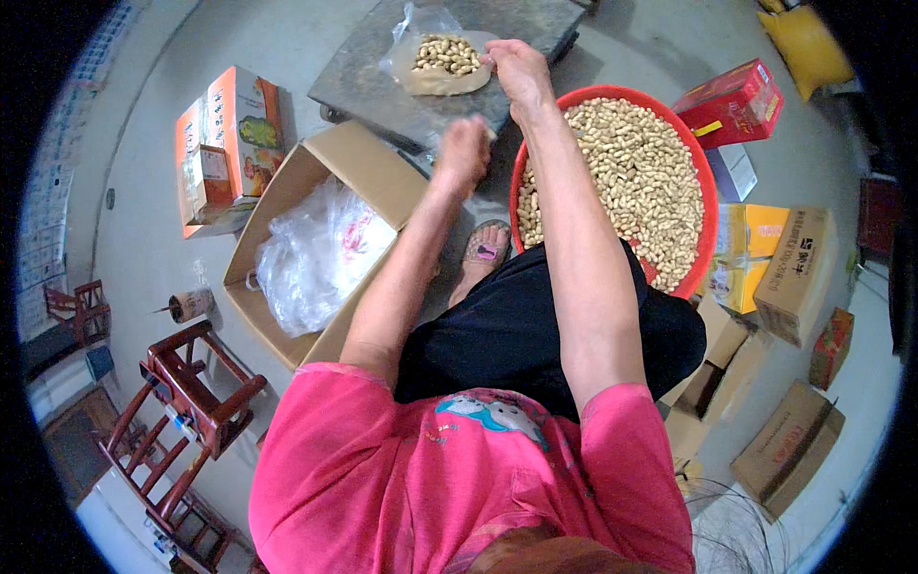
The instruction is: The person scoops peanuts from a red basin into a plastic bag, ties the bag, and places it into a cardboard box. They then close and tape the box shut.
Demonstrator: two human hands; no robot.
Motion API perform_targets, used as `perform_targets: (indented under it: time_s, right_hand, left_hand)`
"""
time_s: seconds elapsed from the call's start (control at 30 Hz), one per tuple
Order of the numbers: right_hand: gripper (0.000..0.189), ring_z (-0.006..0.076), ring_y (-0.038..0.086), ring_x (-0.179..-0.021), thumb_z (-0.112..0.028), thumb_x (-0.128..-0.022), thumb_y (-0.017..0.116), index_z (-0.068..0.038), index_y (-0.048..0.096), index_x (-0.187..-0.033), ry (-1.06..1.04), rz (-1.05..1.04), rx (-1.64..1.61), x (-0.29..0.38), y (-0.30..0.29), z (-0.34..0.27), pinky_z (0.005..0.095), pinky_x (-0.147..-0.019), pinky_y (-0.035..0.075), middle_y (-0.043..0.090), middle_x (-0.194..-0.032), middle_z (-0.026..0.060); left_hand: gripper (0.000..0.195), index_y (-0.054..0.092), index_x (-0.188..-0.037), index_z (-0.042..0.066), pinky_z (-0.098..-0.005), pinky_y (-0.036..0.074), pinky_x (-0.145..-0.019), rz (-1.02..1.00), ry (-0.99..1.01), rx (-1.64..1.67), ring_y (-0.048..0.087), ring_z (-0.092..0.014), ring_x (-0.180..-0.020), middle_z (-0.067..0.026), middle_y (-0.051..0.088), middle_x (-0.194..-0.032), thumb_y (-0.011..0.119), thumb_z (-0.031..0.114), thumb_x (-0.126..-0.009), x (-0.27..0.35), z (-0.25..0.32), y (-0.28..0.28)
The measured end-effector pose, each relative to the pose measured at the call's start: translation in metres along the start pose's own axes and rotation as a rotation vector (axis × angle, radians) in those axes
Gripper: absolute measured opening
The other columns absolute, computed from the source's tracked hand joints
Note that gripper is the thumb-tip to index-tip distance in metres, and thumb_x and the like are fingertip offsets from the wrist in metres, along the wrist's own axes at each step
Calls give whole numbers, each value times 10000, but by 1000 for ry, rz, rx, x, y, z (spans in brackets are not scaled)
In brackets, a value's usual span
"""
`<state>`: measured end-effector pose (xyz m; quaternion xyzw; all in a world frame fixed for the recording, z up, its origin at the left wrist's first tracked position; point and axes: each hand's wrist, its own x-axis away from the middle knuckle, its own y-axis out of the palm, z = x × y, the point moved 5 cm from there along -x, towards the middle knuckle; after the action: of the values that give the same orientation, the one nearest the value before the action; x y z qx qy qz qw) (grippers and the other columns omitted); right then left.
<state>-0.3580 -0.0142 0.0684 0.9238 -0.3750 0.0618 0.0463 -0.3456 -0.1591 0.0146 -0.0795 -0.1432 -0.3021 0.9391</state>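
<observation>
A clear plastic bag (448,85) partly filled with unshelled peanuts (448,55) rests on a dark low platform (358,64). My right hand (520,68) pinches the bag's right edge between thumb and fingers. Closer to me, my left hand (465,154) is curled and blurred by motion above the platform's near edge. A small pale bit shows by its fingers, but what it is cannot be made out. Under my right forearm stands a round red plastic basket (706,168), holding many more peanuts (631,172).
An open cardboard box (366,154) with plastic bags (315,251) stands left of my legs. Beyond it are an orange printed carton (240,136) and a wooden chair (193,394). On the right are a red box (739,100), a brown carton (792,273) and a yellow sack (807,50).
</observation>
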Motion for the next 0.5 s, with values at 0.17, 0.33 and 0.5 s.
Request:
perform_targets:
  time_s: [0.17, 0.33, 0.5]
  right_hand:
    - [241, 168, 613, -861, -93, -854, 564, 30, 653, -1041, -42, -4, 51, 0, 17, 4, 288, -789, 466, 687, -925, 97]
    - [221, 217, 650, -848, -116, -814, 584, 15, 688, -959, -84, 41, 117, -7, 17, 11, 339, -773, 495, 701, -904, 127]
    - [212, 209, 644, -863, -90, -792, 585, 8, 688, -949, -80, 66, 90, -3, 15, 4, 329, -773, 490, 700, -908, 118]
  left_hand:
    - [259, 497, -869, 91, -241, 317, -401, -26, 198, 375, 426, -88, -485, -5, 480, -665, 480, 322, -984, -47, 94, -41]
    - [213, 511, -809, 101, -245, 302, -385, -131, 48, 368, 400, -81, -470, 8, 449, -631, 505, 263, -946, -122, 106, -22]
    - [223, 569, -800, 71, -309, 389, -435, -18, 29, -301, 483, -151, -490, -33, 542, -676, 482, 240, -917, -186, 67, -46]
